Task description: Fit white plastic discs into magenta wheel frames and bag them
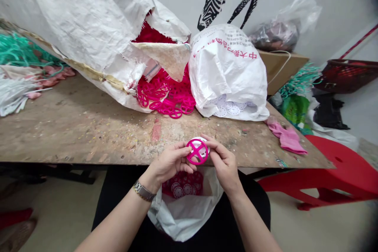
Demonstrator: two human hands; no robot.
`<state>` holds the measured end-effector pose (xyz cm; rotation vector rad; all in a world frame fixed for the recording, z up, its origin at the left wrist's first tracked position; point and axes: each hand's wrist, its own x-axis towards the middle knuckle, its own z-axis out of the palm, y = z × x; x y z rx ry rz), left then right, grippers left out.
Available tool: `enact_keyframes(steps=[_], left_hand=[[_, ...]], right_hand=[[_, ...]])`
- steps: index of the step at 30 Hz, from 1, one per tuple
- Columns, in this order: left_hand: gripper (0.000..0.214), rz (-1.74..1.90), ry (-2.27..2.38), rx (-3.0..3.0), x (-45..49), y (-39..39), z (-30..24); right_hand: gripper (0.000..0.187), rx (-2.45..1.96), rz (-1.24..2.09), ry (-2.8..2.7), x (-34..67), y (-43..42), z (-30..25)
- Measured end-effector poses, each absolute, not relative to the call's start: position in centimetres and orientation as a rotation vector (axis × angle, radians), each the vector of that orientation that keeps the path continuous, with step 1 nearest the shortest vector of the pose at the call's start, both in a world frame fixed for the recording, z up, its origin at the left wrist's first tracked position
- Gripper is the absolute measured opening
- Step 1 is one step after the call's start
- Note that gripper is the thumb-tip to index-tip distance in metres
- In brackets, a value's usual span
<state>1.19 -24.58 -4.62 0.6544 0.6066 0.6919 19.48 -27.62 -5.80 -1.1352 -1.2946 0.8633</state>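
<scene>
Fingers point(180, 150) pinching magenta plastic wheel point(197, 151), left hand point(169, 161), right hand point(224, 165), over bench edge point(88, 160)

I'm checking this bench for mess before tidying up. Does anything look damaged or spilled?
Yes. The white woven sack on the wooden workbench is badly ripped, and magenta plastic pieces lie loose in a heap on the bench top at the tear, outside any bag.

Left hand point(169, 161): silver metal wristwatch point(143, 191) on wrist, link bracelet, dark face hidden at this angle. Right hand point(224, 165): bare wrist. 2 forearms bare up to near frame edge. Black garment point(256, 204) near, below both arms.
</scene>
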Motion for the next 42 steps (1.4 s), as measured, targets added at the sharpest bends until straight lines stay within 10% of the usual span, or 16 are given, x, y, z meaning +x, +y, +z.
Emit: enact_keyframes(steps=[11,19,42], left_hand=[[0.030,0.739,0.798,1.055,1.4,-25.2,-4.4],[0.030,0.819,0.907,0.949,1.2,-25.4,-4.4],[0.027,0.899,0.727,1.218,1.5,-26.4,-5.8]], right_hand=[[0.032,-1.233,1.223,-1.147,20.1,-27.2,-5.6],[0.022,-1.327,0.759,-1.078,21.7,-27.2,-4.8],[0.026,-1.406,0.807,-1.329,19.1,-29.2,-3.9]])
